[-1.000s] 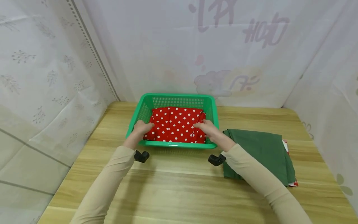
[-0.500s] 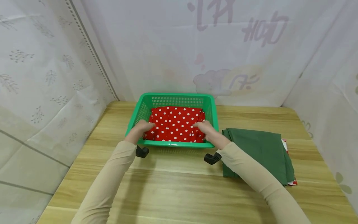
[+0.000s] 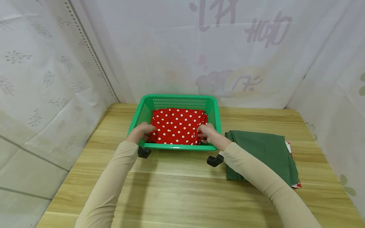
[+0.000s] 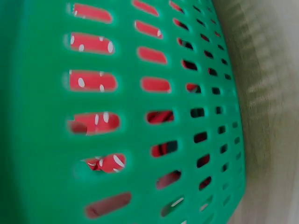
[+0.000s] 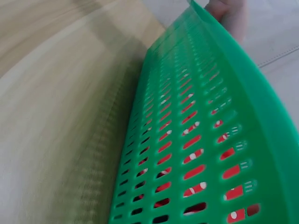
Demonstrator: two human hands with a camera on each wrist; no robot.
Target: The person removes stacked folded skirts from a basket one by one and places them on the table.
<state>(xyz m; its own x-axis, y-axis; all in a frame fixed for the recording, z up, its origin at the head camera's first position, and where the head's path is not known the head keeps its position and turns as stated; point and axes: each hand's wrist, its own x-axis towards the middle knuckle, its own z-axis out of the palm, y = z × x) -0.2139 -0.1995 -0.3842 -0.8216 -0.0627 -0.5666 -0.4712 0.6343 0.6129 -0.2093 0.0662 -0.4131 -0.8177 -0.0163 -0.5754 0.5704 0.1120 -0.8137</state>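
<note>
Inside the green plastic basket lies a folded red cloth with white polka dots. My left hand reaches over the basket's near left corner and grips the cloth's left edge, thumb on top. At the opposite edge my right hand holds the cloth with curled fingers, part of them hidden by it. Through the slots of the basket wall in the left wrist view, red cloth and bits of fingers show. The right wrist view looks along the outside of the same basket, red cloth behind its slots.
A folded dark green cloth lies on the wooden table right of the basket, partly under my right forearm. A red and white cloth peeks from beneath it. Patterned white sheets hang behind and at the sides.
My fingers have curled in more at both edges of the polka-dot cloth, and the right fingers now show below the thumb. The cloth's side edges have shifted slightly; the basket stays in place.
</note>
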